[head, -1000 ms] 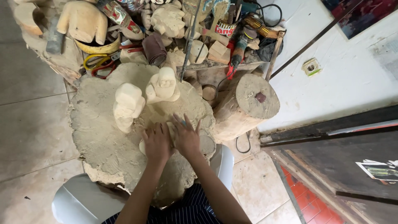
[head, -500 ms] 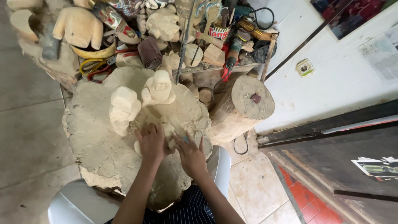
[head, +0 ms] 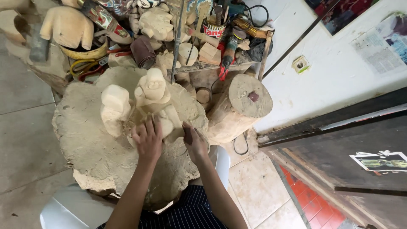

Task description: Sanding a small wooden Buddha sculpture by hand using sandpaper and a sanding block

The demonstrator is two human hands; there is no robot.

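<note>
A pale carved wooden figure (head: 153, 91) stands on a large dusty wooden slab (head: 89, 144), and a second, rougher figure (head: 114, 106) stands just left of it. My left hand (head: 147, 141) lies over the lower front of the carved figure, fingers spread against the wood. My right hand (head: 196, 143) is at the figure's right side, fingers curled on a small dark piece (head: 187, 132) that looks like sandpaper. Both forearms come up from the bottom edge, over a striped garment.
A cut log stump (head: 239, 106) stands right of the slab. Behind it a cluttered shelf holds more carvings (head: 68, 25), a sandpaper roll (head: 142, 51), a can (head: 214, 29) and power tools (head: 229, 51). A white plastic chair (head: 68, 208) is below, tiled floor on the left, a wall on the right.
Both hands have moved up the slab from its front part to the base of the carved figure, and have spread apart to either side of it.
</note>
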